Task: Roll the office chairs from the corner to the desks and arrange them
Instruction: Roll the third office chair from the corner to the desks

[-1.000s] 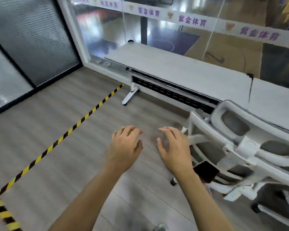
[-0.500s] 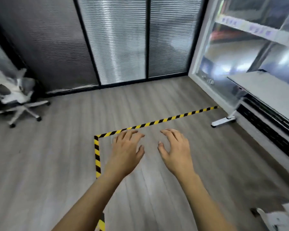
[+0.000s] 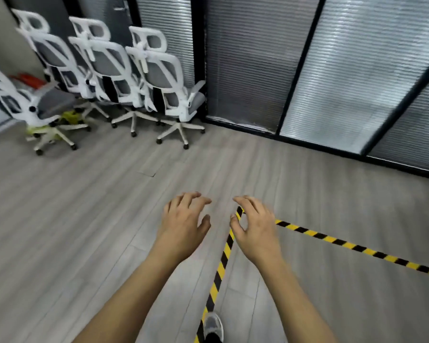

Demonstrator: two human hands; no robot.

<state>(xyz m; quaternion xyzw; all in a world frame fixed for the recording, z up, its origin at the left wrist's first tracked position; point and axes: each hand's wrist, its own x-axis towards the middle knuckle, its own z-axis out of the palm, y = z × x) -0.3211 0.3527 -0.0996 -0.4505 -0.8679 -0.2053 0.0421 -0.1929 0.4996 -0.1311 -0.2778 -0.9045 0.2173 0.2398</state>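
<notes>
Several white office chairs with grey mesh backs stand grouped in the far left corner. The nearest of the row (image 3: pixel 166 80) is at its right end, a second (image 3: pixel 109 68) and a third (image 3: pixel 52 55) line up to its left, and another chair (image 3: pixel 22 105) faces sideways at the left edge. My left hand (image 3: pixel 183 226) and my right hand (image 3: pixel 255 224) hover side by side in front of me, fingers loosely spread, holding nothing, well short of the chairs. No desk is in view.
Yellow-black hazard tape (image 3: pixel 357 246) marks a corner on the grey wood floor under my hands. Glass walls with blinds (image 3: pixel 332 70) run along the back. My shoe (image 3: pixel 212 325) shows at the bottom. Something red (image 3: pixel 27 79) lies behind the chairs.
The view has swung left, away from the desk and the chair beside it, past the blinds to the corner with the chairs. Both hands stay out in front, empty.
</notes>
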